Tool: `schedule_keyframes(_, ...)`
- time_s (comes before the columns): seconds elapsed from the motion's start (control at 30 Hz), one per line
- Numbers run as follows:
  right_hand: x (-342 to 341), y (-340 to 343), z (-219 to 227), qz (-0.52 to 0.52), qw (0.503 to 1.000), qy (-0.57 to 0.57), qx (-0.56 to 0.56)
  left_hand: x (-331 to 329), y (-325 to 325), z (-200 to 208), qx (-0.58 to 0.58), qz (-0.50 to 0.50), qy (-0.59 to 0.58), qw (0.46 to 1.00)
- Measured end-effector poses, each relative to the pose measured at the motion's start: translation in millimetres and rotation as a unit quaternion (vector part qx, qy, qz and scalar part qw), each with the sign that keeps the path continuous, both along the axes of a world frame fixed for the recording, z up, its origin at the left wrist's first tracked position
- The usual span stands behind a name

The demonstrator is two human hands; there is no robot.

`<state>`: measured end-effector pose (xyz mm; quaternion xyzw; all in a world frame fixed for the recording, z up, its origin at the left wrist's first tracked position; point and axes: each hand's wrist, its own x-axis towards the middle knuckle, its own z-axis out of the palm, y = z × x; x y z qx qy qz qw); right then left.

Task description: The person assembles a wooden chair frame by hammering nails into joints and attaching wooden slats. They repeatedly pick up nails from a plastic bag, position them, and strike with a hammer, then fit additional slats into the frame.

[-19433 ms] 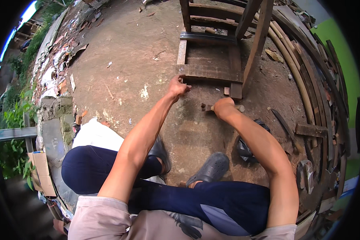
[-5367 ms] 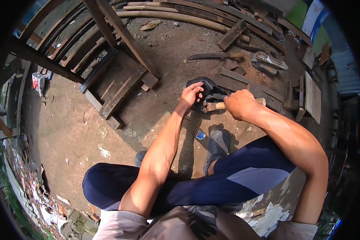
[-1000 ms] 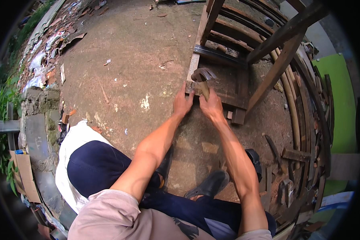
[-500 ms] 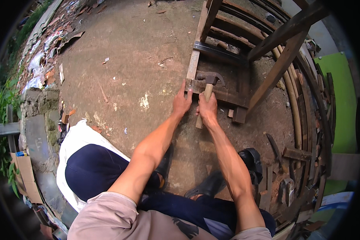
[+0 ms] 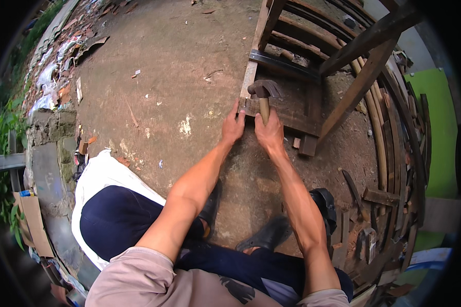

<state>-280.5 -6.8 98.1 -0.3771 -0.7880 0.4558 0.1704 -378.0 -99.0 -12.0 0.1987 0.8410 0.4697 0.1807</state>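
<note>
My right hand (image 5: 269,129) is wrapped round the wooden handle of a claw hammer (image 5: 264,90). Its dark metal head hangs over the near board of a dark wooden frame (image 5: 287,121). My left hand (image 5: 233,126) grips the frame's near left corner, index finger along the outer side and thumb on the board's face. Whether a nail sits under those fingertips is too small to tell. The frame lies tilted on the ground, with slats at its far end and slanting legs (image 5: 357,91) on the right.
Long poles and planks (image 5: 386,138) are stacked along the right, beside a green panel (image 5: 429,128). Wood offcuts (image 5: 380,196) lie near my right foot. A white sack (image 5: 98,176) is under my left knee. Rubble and a low block wall (image 5: 47,153) border the left.
The hammer's head has moved slightly up and left, and the handle end below my right hand is now hidden. My left hand stays at the frame's corner.
</note>
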Motion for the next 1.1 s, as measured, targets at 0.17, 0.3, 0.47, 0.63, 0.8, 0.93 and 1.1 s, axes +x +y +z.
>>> schedule_keyframes(0.17, -6, 1, 23, 0.058, 0.998, 0.027, 0.027, -6, 2, -2, 0.106, 0.062, -0.110, 0.986)
schedule_keyframes(0.3, -3, 4, 3, 0.097, 0.986, -0.127, 0.040, -1, 7, 0, 0.135, 0.109, -0.157, 0.972)
schedule_keyframes(0.47, -1, 5, 28, 0.079, 0.996, -0.008, 0.051, -1, 5, 0, 0.148, 0.112, -0.168, 0.968)
schedule_keyframes(0.63, 2, 3, -3, 0.023, 0.998, 0.009, 0.049, 2, 6, -3, 0.152, 0.104, -0.179, 0.967)
schedule_keyframes(0.8, 8, 11, -14, 0.109, 0.983, -0.135, 0.053, -3, 5, -9, 0.173, 0.088, -0.170, 0.966)
schedule_keyframes(0.93, -1, 10, 20, 0.078, 0.992, -0.077, 0.062, -2, 3, -9, 0.180, 0.095, -0.198, 0.959)
schedule_keyframes(1.1, -18, 21, 68, 0.082, 0.991, -0.051, 0.091, 5, 13, 29, 0.124, 0.093, -0.130, 0.979)
